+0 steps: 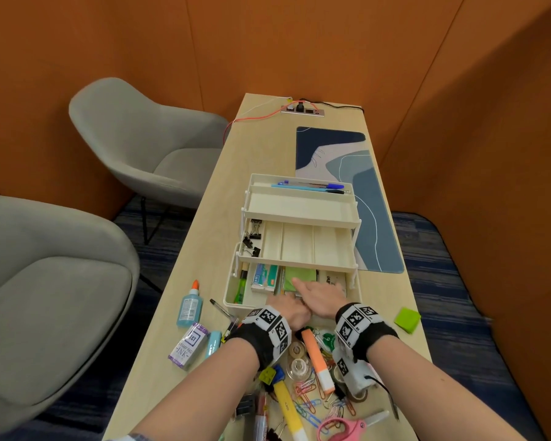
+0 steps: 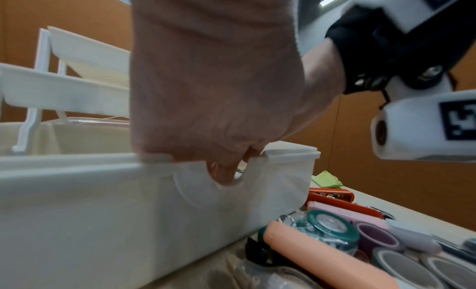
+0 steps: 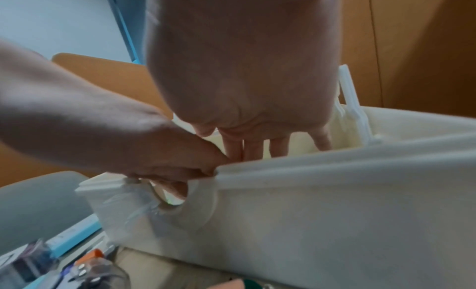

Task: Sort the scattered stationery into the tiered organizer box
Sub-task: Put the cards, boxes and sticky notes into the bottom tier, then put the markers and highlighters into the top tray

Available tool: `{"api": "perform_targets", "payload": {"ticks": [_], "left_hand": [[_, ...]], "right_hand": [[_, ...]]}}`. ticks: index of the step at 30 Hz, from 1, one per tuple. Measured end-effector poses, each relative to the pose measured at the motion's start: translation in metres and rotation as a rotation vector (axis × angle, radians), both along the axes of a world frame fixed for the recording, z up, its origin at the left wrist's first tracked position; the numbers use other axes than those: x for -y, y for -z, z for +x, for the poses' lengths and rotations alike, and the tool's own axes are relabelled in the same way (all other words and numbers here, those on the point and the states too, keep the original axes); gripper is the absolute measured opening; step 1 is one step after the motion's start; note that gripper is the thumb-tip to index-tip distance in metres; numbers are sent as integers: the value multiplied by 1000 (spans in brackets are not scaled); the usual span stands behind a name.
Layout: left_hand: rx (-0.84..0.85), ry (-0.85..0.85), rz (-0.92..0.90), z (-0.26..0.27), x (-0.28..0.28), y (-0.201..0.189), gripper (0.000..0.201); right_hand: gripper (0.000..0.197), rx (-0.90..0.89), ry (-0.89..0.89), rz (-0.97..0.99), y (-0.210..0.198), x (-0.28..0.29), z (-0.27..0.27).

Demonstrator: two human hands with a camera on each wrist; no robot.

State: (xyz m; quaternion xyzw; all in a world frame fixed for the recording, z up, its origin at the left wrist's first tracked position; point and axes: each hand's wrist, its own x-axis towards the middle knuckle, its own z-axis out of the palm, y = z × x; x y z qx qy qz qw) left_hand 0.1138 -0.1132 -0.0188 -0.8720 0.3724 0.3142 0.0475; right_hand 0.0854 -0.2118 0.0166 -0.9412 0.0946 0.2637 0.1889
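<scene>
A long pale wood desk is seen between orange walls, with two grey armchairs at its left and a blue patterned desk mat at its right. One glue bottle and one stamp-pad ink box are laid left of the three-tiered organizer box, which is set mid-desk. The left hand is curled over the box's near rim; whether anything is held cannot be told. The right hand is laid with straight fingers on a green sticky-note pad in the bottom tier. One loose green pad is placed farthest right.
</scene>
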Motion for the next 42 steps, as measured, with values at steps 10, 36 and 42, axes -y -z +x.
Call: {"api": "perform_targets", "payload": {"ticks": [10, 36, 42], "left_hand": [[92, -3, -113, -8, -9, -18, 33], [205, -382, -459, -7, -48, -20, 40], [138, -341, -782, -80, -97, -24, 24]], "right_hand": [[69, -27, 104, 181, 9, 1, -4], [31, 496, 10, -32, 13, -6, -68], [7, 595, 337, 85, 32, 23, -138]]}}
